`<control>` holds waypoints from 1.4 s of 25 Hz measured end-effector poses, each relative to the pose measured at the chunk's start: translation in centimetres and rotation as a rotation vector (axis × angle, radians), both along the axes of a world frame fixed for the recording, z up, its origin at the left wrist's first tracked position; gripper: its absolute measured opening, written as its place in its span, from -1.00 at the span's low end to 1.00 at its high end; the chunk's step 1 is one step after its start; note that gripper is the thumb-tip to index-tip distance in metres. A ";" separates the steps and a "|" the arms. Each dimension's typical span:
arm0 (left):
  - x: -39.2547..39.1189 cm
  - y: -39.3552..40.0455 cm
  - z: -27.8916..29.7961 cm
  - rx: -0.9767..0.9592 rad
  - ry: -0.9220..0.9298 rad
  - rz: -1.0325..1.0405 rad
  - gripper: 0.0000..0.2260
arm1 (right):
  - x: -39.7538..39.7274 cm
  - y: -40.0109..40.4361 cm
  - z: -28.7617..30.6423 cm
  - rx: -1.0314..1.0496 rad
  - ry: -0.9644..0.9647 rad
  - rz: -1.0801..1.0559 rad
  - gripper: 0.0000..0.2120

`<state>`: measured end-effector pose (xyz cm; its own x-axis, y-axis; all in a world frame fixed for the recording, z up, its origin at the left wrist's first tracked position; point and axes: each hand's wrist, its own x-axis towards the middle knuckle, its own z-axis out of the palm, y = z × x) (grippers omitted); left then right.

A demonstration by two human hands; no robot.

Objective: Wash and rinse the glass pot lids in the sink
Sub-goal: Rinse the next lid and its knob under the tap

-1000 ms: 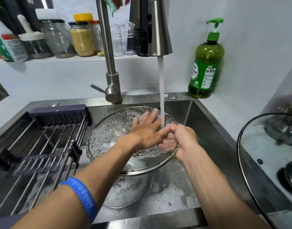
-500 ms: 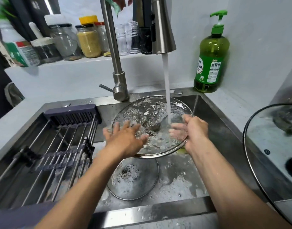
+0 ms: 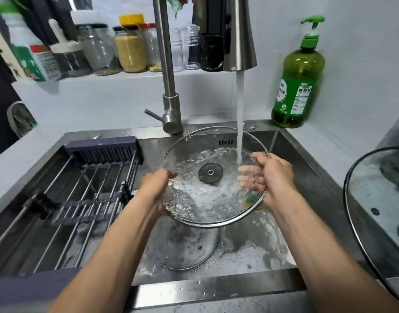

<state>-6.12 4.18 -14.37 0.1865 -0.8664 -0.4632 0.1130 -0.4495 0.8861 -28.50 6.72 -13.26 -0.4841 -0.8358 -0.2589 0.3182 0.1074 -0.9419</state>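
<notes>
1. A glass lid (image 3: 207, 159) is tilting above the sink (image 3: 307, 168), under the water stream (image 3: 240, 123) falling from the faucet (image 3: 169, 86) behind it.
2. The left hand (image 3: 153, 188) is holding its left rim, the right hand (image 3: 273, 175) its right rim.
3. A second lid (image 3: 187, 251) is lying in the sink below.
4. A rack (image 3: 81, 195) is spanning the sink's left part.
5. A soap bottle (image 3: 298, 86) is standing at the back right corner of the table.
6. A third lid (image 3: 374, 199) is resting at the right.
7. Jars (image 3: 130, 50) are lining the shelf behind.

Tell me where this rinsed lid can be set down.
Free: the wire rack across the sink's left half, bordered by its dark end piece and the faucet base. Crowded: the sink floor under both hands holds a soapy second lid; the right counter holds a third lid.
</notes>
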 end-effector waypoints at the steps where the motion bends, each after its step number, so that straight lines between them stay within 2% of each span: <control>1: 0.3 -0.1 0.1 -0.003 0.056 0.031 -0.64 | -0.1 0.1 0.1 -0.002 -0.030 0.014 -0.88; 3: 0.7 -0.4 0.1 -0.043 0.173 0.099 -0.82 | -0.2 0.2 0.1 0.005 -0.071 0.041 -0.86; 5: 0.9 -0.3 0.5 -0.078 0.267 0.135 -0.87 | -0.3 0.2 -0.1 0.035 -0.090 0.041 -0.86; 10: 0.8 0.4 0.8 -0.087 0.234 0.121 -0.73 | -0.2 -0.2 -0.8 0.149 0.023 0.010 -0.91; 15: 0.3 0.6 1.2 -0.151 0.193 0.127 -0.79 | -0.1 -0.4 -1.2 0.269 0.161 0.064 -0.96; 19: 0.4 0.3 1.1 -0.172 0.160 0.145 -0.81 | -0.3 -0.7 -1.5 0.301 0.191 0.095 -0.82; 22: 0.3 0.3 0.9 -0.124 0.145 0.134 -0.83 | -0.8 -1.1 -2.1 0.318 0.266 0.020 -0.71; 27: 0.0 0.4 0.8 -0.011 0.153 0.057 -0.91 | -1.4 -1.0 -1.8 0.274 0.295 -0.105 -0.83; 30: -0.1 0.5 0.9 0.042 0.194 0.024 -0.87 | -1.5 -0.9 -1.6 0.263 0.299 -0.164 -0.85; 33: 0.1 0.4 1.0 0.115 0.232 -0.020 -0.88 | -1.5 -0.8 -1.4 0.251 0.309 -0.204 -0.82; 35: 0.2 0.4 1.1 0.159 0.238 -0.049 -0.90 | -1.3 -0.7 -1.3 0.227 0.421 -0.202 -0.74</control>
<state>-5.87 4.59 -13.30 0.0157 -0.7848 -0.6196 0.2841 -0.5906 0.7553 -29.82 6.00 -14.51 -0.7314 -0.6601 -0.1712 -0.0475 0.2998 -0.9528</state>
